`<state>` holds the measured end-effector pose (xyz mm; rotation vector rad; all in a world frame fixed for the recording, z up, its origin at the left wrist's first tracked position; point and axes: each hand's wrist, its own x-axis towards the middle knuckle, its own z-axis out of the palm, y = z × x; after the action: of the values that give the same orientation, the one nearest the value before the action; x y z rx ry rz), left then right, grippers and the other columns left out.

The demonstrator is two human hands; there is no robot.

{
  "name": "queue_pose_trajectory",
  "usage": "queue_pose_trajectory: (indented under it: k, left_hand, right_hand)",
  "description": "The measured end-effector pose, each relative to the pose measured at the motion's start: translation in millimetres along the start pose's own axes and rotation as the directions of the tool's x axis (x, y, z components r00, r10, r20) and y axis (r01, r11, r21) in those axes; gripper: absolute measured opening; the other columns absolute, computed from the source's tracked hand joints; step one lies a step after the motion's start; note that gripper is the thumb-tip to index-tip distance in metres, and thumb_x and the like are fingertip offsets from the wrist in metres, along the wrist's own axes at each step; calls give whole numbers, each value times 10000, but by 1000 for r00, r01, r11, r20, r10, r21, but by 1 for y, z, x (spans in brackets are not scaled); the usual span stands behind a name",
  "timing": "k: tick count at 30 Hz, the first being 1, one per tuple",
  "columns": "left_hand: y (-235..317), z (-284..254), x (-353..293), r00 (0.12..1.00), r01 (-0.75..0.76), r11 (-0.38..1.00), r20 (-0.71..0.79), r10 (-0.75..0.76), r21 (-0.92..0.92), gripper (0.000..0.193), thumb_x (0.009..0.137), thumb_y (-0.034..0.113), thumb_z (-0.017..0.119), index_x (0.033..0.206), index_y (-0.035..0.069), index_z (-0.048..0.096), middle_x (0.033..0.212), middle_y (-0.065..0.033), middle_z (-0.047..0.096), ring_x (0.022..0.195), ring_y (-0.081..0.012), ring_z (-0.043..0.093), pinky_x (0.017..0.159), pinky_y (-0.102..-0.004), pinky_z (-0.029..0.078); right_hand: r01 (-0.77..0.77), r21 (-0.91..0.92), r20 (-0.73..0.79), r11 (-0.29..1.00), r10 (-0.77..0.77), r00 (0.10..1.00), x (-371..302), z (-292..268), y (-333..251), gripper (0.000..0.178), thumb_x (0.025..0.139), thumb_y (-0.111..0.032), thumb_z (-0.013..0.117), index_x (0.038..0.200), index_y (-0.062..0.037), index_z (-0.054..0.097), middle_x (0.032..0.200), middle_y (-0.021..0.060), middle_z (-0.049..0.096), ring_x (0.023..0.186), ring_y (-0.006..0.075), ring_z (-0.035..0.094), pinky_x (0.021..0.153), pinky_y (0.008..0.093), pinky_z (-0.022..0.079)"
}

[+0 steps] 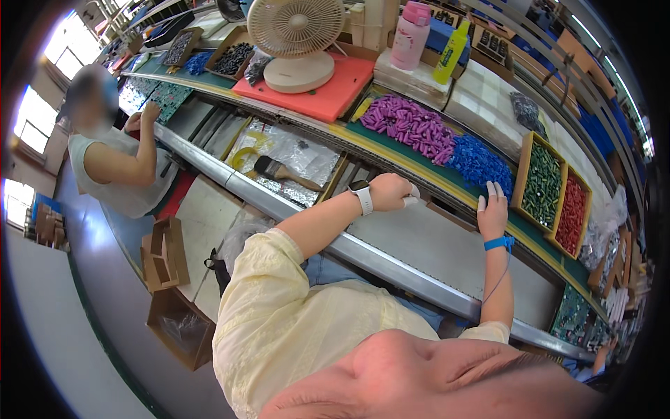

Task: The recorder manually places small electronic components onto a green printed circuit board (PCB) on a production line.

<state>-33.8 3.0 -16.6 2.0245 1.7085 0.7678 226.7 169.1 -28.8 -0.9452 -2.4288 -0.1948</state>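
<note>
My left hand [392, 191], with a watch on its wrist and white covers on its fingertips, is curled closed over the near side of the line. What it holds, if anything, is hidden. My right hand [493, 211], with a blue strap and thin cord at the wrist, reaches to the near edge of a pile of small blue parts [480, 159]. Its covered fingers are stretched out and touch the pile's edge. Left of the blue pile lies a heap of purple cylindrical parts [408, 122]. To the right, yellow trays hold green parts [542, 178] and red parts [572, 213].
A brush [283, 171] and a yellow tape roll [244, 158] lie on a wrapped board left of my left hand. A white fan [300, 73] stands on a red foam slab. Behind are a pink bottle [410, 38] and a yellow-green bottle [452, 54]. A co-worker [122, 164] works at green circuit boards at left.
</note>
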Motion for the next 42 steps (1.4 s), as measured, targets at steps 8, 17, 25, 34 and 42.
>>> queue_pose_trajectory:
  k: [8,17,25,34,42]
  left_hand:
    - [-2,0,-3,999,-45,999,11,45,-6,199,788,243,592,916,104,656,733,-141,623,679,-316,593,636,-412,466]
    - [-4,5,-2,999,-9,1000,44,8,12,226,795,266,591,938,104,657,763,-160,627,710,-326,599,673,-402,478]
    - [-3,0,-7,998,1,1000,61,0,-16,234,796,263,590,959,106,651,766,-161,626,712,-326,598,674,-403,476]
    - [-2,1,-6,998,2,1000,65,-1,-18,235,794,254,589,966,105,649,800,-150,635,745,-316,602,688,-393,479]
    - [-4,4,-6,997,-33,999,70,33,-1,229,793,254,589,948,100,657,811,-138,638,758,-312,600,691,-391,479]
  right_hand:
    - [26,-22,15,999,-26,1000,-2,10,5,292,852,-132,503,1115,-14,549,1173,197,520,939,359,492,846,444,404]
    - [52,14,-45,999,-52,998,-3,9,5,264,849,-125,498,1077,-15,573,1124,180,552,922,349,502,833,437,406]
    - [57,9,-59,998,-56,997,-3,8,-1,263,847,-125,499,1073,-13,574,1122,170,553,924,347,502,838,437,404]
    - [26,31,-32,999,-25,999,-5,11,3,270,851,-113,498,1097,-20,563,1157,163,534,967,342,489,868,437,393]
    - [32,27,-28,999,-31,999,-6,13,4,271,849,-113,500,1095,-17,560,1151,166,534,952,341,491,857,433,398]
